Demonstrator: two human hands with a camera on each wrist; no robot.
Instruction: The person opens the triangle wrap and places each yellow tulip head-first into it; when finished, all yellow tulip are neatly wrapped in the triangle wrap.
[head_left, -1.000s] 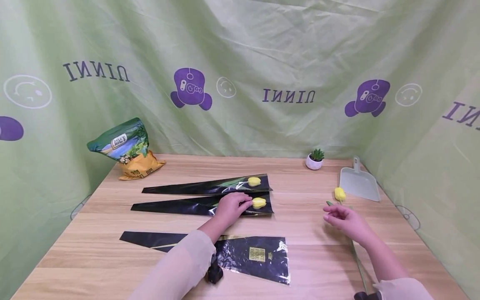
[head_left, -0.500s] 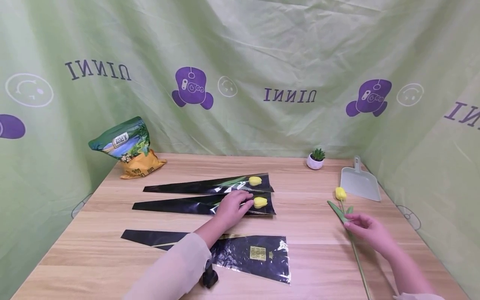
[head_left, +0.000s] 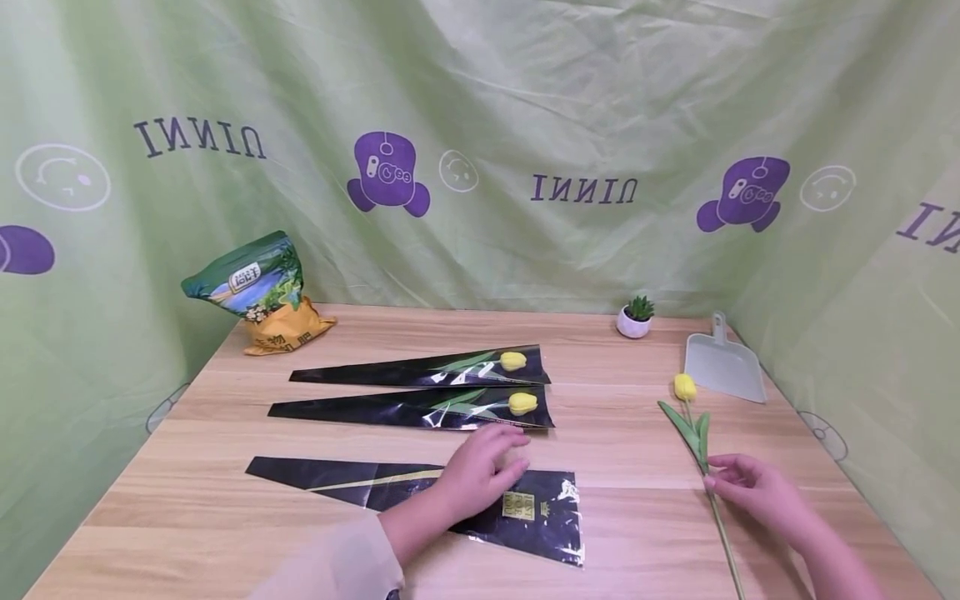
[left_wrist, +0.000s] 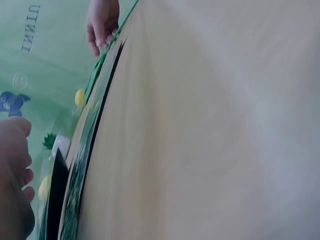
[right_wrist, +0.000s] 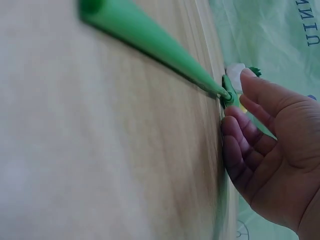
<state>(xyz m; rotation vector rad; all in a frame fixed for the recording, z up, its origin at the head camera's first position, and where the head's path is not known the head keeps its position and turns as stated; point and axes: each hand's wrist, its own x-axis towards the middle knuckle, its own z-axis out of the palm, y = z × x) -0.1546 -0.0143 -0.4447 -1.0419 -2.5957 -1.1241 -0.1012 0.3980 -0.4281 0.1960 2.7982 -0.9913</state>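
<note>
In the head view my left hand [head_left: 483,471] is over a flat black flower sleeve [head_left: 405,492] with gold print, fingers loosely bent and holding nothing. Just beyond its fingertips lies a yellow tulip [head_left: 522,403] in a black sleeve [head_left: 337,409]. A second wrapped tulip [head_left: 513,361] lies behind, parallel to it. On the right, my right hand [head_left: 757,492] is beside a loose yellow tulip [head_left: 685,387], thumb and fingertips right at its green stem [head_left: 722,525] below the leaves. The right wrist view shows the thumb apart from the fingers, near the stem [right_wrist: 160,45].
A green and orange bag [head_left: 258,292] stands at the back left of the wooden table [head_left: 165,517]. At the back right are a small potted succulent [head_left: 635,318] and a grey dustpan [head_left: 724,367]. A green printed curtain [head_left: 480,250] surrounds the table.
My left hand has left the nearer wrapped tulip and come back over the flat sleeve. My right hand has moved from the loose tulip's leaves down along its stem; the tulip stays in place.
</note>
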